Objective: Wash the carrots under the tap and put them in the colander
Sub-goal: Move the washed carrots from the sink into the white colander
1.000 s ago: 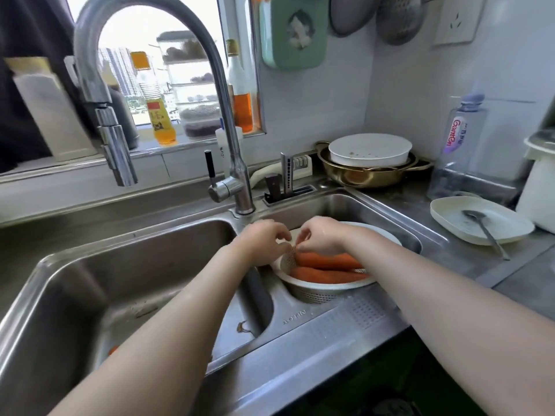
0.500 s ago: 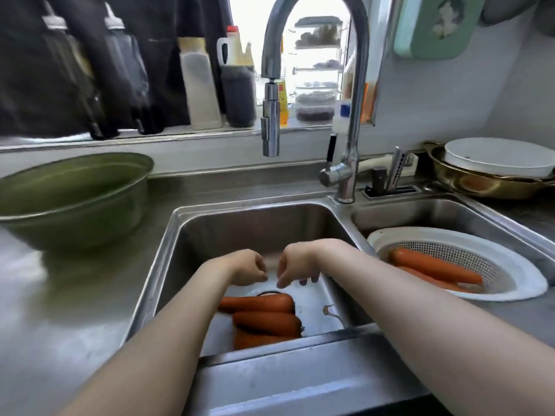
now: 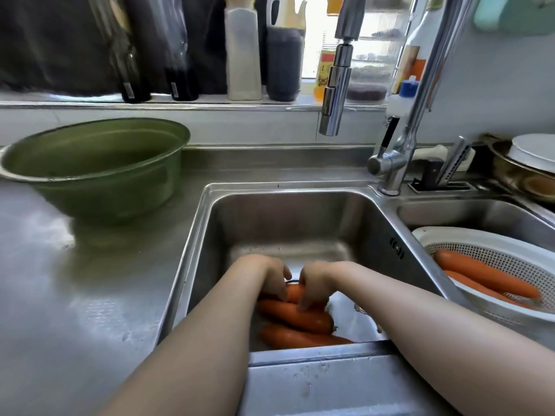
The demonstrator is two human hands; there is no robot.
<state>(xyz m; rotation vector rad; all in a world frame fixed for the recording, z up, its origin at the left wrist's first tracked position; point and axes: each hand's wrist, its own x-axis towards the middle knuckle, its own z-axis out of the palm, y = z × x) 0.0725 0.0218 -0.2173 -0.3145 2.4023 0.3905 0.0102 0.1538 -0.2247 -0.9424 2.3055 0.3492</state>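
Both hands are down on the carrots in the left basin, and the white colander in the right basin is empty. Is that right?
Not quite. The head view shows the white colander is not empty: it holds two carrots. The rest stands: the left hand and right hand are down on the carrots in the left basin.
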